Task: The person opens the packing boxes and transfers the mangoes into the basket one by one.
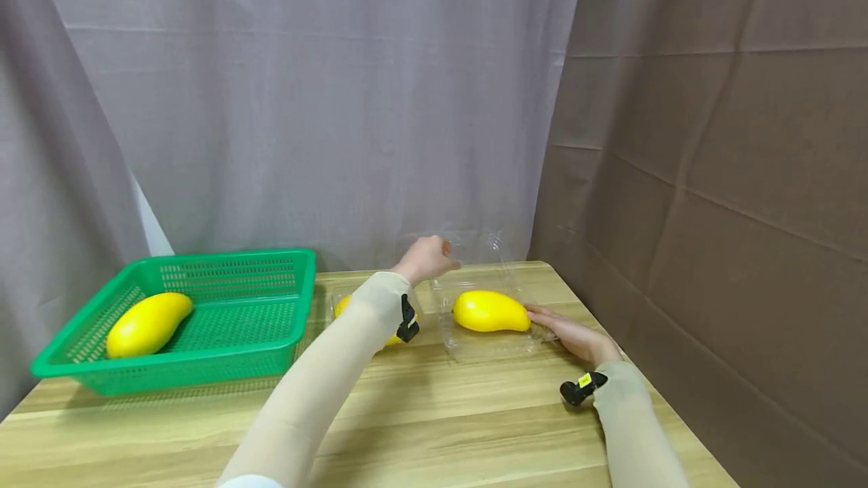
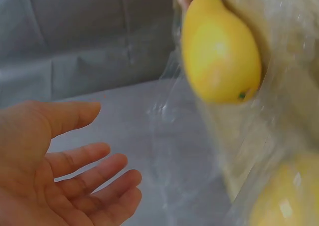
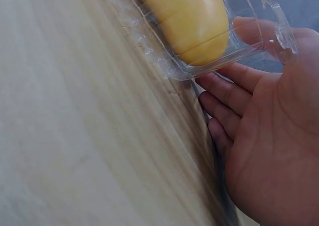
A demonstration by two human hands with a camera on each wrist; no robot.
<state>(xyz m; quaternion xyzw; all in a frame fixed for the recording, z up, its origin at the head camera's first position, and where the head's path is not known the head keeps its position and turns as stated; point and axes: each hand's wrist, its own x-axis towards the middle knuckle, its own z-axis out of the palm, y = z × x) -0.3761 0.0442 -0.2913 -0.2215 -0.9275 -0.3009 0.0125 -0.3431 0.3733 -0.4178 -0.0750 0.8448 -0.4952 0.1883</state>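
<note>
A yellow mango [image 1: 491, 311] lies in a clear plastic clamshell box [image 1: 468, 349], whose transparent lid [image 1: 478, 251] stands raised at the back. My left hand [image 1: 427, 258] is beside the lid's left side; in the left wrist view its fingers [image 2: 94, 173] are loosely spread with nothing between them. My right hand [image 1: 573, 333] is at the box's right end, fingers [image 3: 224, 94] extended against the lower edge and thumb [image 3: 254, 31] higher up, partly behind clear plastic. Another yellow mango [image 1: 342, 306], in clear plastic, is partly hidden by my left forearm.
On the left of the wooden table [image 1: 407, 428] stands a green plastic basket [image 1: 301, 315] with a yellow mango [image 1: 149, 324] in it. Grey curtain [image 1: 353, 111] hangs behind the table, and brown curtain [image 1: 732, 209] runs along the right edge.
</note>
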